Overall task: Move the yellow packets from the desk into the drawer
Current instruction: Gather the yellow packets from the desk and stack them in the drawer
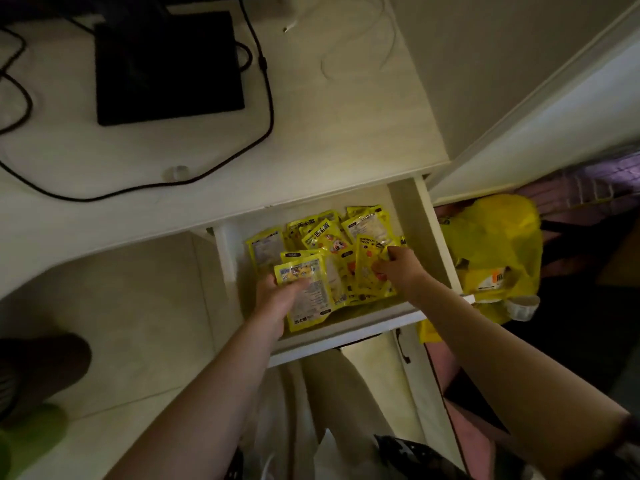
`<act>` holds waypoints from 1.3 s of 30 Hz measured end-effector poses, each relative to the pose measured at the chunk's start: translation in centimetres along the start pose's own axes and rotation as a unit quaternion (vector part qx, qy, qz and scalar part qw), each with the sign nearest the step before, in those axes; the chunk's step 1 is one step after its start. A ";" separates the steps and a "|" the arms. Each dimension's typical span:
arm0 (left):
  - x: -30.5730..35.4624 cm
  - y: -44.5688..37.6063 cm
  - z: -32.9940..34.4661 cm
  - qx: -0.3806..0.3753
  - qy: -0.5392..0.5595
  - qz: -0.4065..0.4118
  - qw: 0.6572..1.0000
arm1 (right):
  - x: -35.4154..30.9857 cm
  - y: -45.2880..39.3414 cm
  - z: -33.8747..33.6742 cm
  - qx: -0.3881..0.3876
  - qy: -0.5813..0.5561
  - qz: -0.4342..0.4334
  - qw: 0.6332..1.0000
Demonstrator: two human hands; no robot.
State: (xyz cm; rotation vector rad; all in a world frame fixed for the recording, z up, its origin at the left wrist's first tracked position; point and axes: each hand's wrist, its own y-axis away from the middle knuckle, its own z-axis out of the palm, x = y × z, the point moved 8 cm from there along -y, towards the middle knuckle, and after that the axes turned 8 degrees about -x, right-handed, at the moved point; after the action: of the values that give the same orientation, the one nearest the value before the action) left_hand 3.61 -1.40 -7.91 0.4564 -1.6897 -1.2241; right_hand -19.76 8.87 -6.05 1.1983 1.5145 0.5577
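Several yellow packets (325, 237) lie piled in the open white drawer (346, 332) below the desk edge. My left hand (277, 299) reaches into the drawer's left front and grips the nearest yellow packet (308, 292) by its left side. My right hand (398, 268) is over the right part of the pile, fingers pinching the edge of an upright yellow packet (372, 251). No yellow packet shows on the desk top (329, 133).
A black flat device (166, 67) and black cables (263, 109) lie on the desk, with a white cable (360, 43) further back. A yellow bag (495, 251) sits right of the drawer. A dark shoe (41, 365) rests on the floor at left.
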 end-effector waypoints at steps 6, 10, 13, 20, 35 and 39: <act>-1.5 -1.6 1.7 0.009 -0.007 -0.021 1.000 | 1.4 -2.9 1.0 -0.065 0.030 0.007 0.997; -1.8 -2.8 1.0 0.043 -0.051 -0.008 0.998 | 1.9 -4.1 1.2 -0.066 0.064 0.006 0.996; -1.4 -3.1 0.5 0.054 -0.111 0.001 0.992 | 1.9 -4.7 1.1 -0.059 0.111 -0.011 0.992; -0.6 -3.1 0.6 0.029 -0.213 0.023 0.976 | 2.4 -4.5 0.2 -0.049 0.186 -0.017 0.981; 1.2 4.5 -4.7 0.086 -0.240 0.084 0.963 | -3.8 0.9 -0.4 -0.048 0.396 -0.085 0.913; 0.9 8.0 -8.5 0.161 -0.235 0.108 0.952 | -7.6 3.5 2.5 -0.040 0.438 -0.184 0.879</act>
State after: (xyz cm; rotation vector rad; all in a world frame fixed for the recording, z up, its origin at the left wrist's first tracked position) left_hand 12.28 -3.08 -0.16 0.1664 -2.2984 -0.9415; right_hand -16.76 2.79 -0.53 0.5467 2.3806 0.9588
